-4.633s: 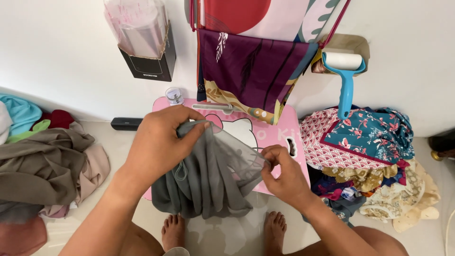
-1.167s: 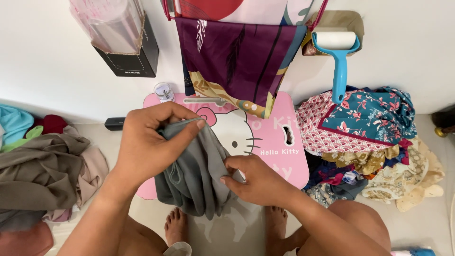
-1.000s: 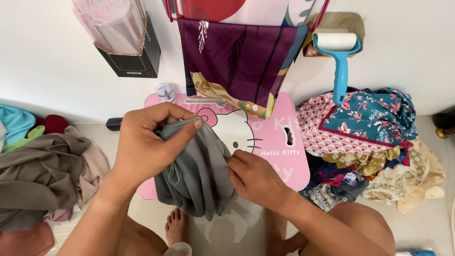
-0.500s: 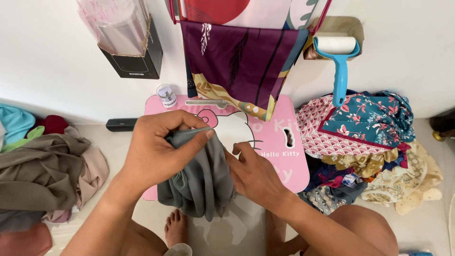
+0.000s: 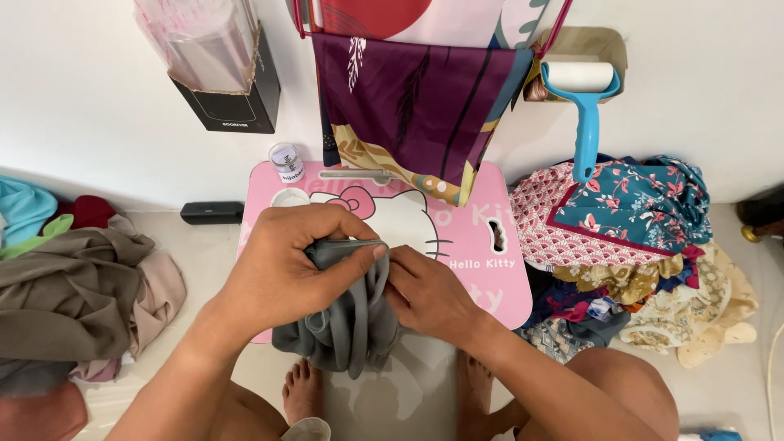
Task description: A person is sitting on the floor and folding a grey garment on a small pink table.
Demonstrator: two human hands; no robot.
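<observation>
A blue lint roller [image 5: 584, 106] hangs on the white wall, beside a purple patterned scarf [image 5: 408, 106] and a black box of clear bags [image 5: 220, 73]. A small jar [image 5: 285, 162] stands on the pink tabletop [image 5: 478, 237]. Piles of cloth lie on the floor: plain ones [image 5: 73, 286] left, patterned ones [image 5: 645, 237] right.

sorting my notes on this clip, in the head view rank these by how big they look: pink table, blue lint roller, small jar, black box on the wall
1. pink table, partly covered
2. black box
3. blue lint roller
4. small jar

The box and roller look close in size, so that ranking is unsure.
</observation>
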